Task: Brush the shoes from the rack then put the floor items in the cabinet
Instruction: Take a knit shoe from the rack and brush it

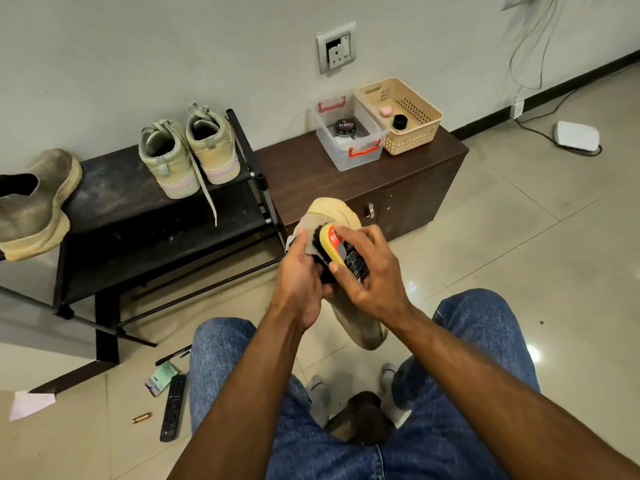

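Note:
My left hand (300, 276) grips a beige slip-on shoe (334, 211) held in front of my knees, its sole end pointing at the cabinet. My right hand (367, 271) holds a yellow-backed shoe brush (341, 251), whose black bristles lie against the shoe. On the black shoe rack (131, 202) stand a pair of pale green sneakers (188, 150) and the matching beige shoe (34, 206) at the left. On the floor lie a black remote (173, 407), a pen (173, 355), a green packet (161, 377), a small copper-coloured tube (142, 418) and a white paper (31, 403).
The low brown cabinet (415, 181) stands shut to the right of the rack, carrying a clear box (349, 136) with a polish tin and a beige basket (401, 116). A white device (576, 136) and cables lie by the wall. My jeans-clad knees fill the foreground.

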